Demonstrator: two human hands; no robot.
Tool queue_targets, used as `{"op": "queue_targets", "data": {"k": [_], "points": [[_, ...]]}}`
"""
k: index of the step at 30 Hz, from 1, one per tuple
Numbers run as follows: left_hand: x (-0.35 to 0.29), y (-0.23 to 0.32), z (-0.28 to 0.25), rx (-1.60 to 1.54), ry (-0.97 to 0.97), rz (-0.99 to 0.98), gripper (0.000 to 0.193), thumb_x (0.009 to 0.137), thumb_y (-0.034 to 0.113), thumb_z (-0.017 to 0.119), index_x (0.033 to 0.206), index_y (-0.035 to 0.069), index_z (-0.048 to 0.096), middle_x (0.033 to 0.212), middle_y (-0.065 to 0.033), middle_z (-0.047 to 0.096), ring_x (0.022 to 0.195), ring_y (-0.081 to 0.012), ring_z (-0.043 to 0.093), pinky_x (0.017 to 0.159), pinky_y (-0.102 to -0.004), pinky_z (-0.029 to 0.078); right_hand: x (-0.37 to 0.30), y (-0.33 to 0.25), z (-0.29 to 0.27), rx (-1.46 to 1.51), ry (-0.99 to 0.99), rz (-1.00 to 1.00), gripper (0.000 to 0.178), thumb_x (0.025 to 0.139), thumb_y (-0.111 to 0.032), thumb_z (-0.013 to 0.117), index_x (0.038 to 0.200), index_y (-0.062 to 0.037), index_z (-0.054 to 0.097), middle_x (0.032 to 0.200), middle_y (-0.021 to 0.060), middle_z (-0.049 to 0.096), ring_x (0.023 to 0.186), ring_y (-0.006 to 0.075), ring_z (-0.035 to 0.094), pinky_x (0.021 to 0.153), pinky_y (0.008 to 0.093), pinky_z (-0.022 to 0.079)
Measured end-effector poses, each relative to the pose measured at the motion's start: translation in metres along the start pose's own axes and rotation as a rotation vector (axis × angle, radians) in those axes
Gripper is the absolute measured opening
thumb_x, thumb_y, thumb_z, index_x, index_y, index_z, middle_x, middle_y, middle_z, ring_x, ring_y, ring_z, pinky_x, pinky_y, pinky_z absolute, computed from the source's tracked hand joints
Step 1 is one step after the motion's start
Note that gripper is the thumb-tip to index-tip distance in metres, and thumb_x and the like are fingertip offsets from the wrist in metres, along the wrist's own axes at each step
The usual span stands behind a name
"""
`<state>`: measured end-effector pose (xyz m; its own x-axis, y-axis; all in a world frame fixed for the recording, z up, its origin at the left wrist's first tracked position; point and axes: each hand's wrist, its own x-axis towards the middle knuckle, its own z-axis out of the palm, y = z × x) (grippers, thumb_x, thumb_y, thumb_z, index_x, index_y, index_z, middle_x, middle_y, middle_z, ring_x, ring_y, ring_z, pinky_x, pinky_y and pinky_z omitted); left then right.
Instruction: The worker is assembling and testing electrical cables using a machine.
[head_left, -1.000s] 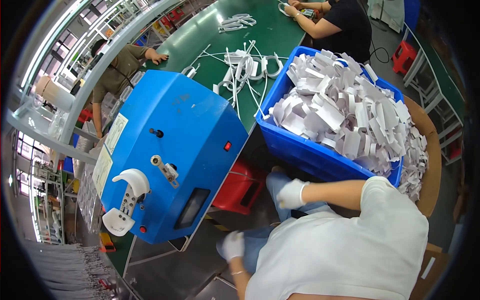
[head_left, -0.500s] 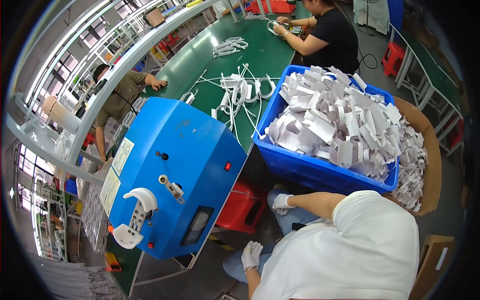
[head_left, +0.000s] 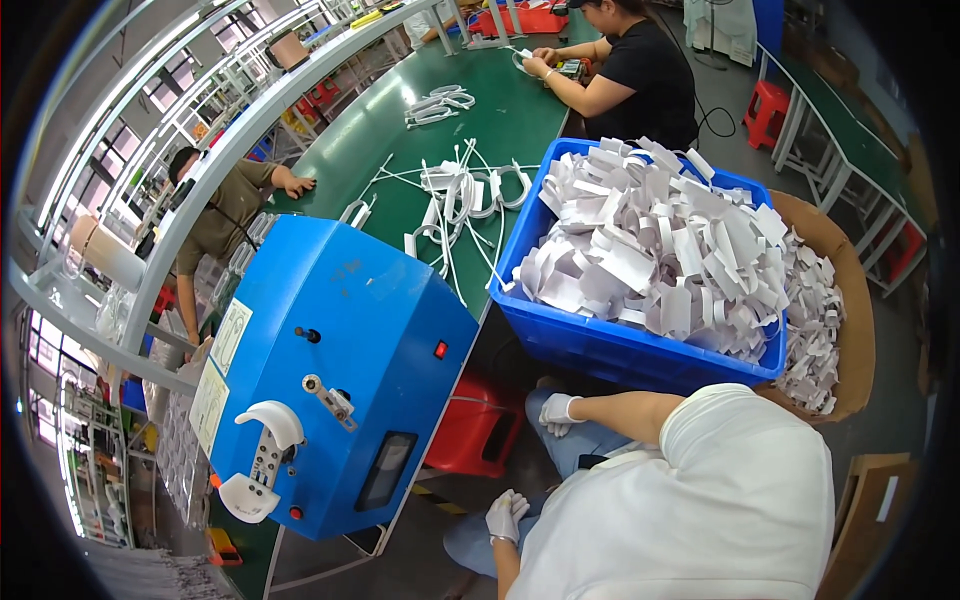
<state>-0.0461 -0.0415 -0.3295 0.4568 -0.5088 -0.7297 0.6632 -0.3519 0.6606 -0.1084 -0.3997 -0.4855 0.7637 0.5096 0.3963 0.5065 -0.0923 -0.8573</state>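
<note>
My left hand (head_left: 507, 516), in a white glove, rests on my jeans with its fingers loosely extended and nothing in it. Farther up, my right hand (head_left: 558, 412), also gloved in white, lies on the other thigh; its fingers hang loosely and no object shows in them. Neither hand touches the blue machine (head_left: 350, 290) on the green bench to their left. On that machine's front are a white curved holder (head_left: 272, 425), a small metal arm (head_left: 328, 402), a red switch (head_left: 441, 349) and a dark display (head_left: 386, 470).
A blue bin (head_left: 610, 350) heaped with white paper pieces stands beside me, with a cardboard box (head_left: 850, 330) of more pieces behind it. White cables (head_left: 462, 195) lie on the green bench (head_left: 350, 150). A red stool (head_left: 470, 425) is under it. Two co-workers sit around the bench.
The whole view has shifted slightly, with the machine and bin a little farther left. My hands stay on my thighs, and the left hand's fingers look a bit more bent.
</note>
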Motion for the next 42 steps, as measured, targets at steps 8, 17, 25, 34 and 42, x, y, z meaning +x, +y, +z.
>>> {"op": "queue_targets", "data": {"k": [8,17,25,34,42], "points": [[-0.001,-0.005,-0.008,-0.023,0.016,0.053,0.027,0.095,0.015,0.051,0.114,-0.003,0.057,0.099,-0.0182,0.065,0.081,-0.0262,0.067,0.070,-0.0360,0.059,-0.007,0.014,0.023,0.243,-0.055,-0.087,0.034,0.096,-0.028,0.040,0.093,-0.0053,0.065,0.098,0.0138,0.067,0.089,0.0283,0.066,0.078,0.0463,0.052],[-0.006,-0.003,-0.001,0.084,0.075,0.065,0.027,0.095,0.014,0.048,0.114,-0.003,0.057,0.098,-0.0175,0.065,0.080,-0.0238,0.067,0.069,-0.0334,0.058,0.010,0.003,0.016,0.259,-0.038,-0.206,0.033,0.095,-0.028,0.043,0.091,-0.0065,0.068,0.098,0.0135,0.069,0.088,0.0294,0.066,0.074,0.0447,0.052],[-0.006,-0.004,0.003,0.104,0.063,0.064,0.027,0.095,0.014,0.048,0.114,-0.003,0.057,0.098,-0.0175,0.065,0.080,-0.0235,0.067,0.069,-0.0335,0.059,-0.001,0.013,0.020,0.098,0.006,-0.216,0.029,0.093,-0.027,0.047,0.098,-0.0066,0.067,0.101,0.0123,0.068,0.091,0.0290,0.065,0.076,0.0444,0.051],[-0.008,-0.005,-0.003,0.073,0.063,0.089,0.029,0.095,0.016,0.051,0.115,-0.005,0.057,0.097,-0.0163,0.065,0.079,-0.0215,0.066,0.069,-0.0309,0.058,0.024,-0.013,0.006,-0.094,0.058,-0.235,0.028,0.091,-0.025,0.050,0.106,-0.0066,0.066,0.104,0.0110,0.067,0.094,0.0286,0.064,0.078,0.0441,0.051],[-0.007,-0.001,-0.004,0.035,0.044,0.056,0.028,0.094,0.015,0.051,0.114,-0.004,0.058,0.097,-0.0158,0.065,0.080,-0.0223,0.066,0.069,-0.0323,0.058,0.093,-0.222,0.015,-0.352,0.199,1.326,0.037,0.078,-0.018,0.063,0.113,-0.0082,0.063,0.101,0.0160,0.068,0.089,0.0347,0.066,0.078,0.0462,0.053]]}}
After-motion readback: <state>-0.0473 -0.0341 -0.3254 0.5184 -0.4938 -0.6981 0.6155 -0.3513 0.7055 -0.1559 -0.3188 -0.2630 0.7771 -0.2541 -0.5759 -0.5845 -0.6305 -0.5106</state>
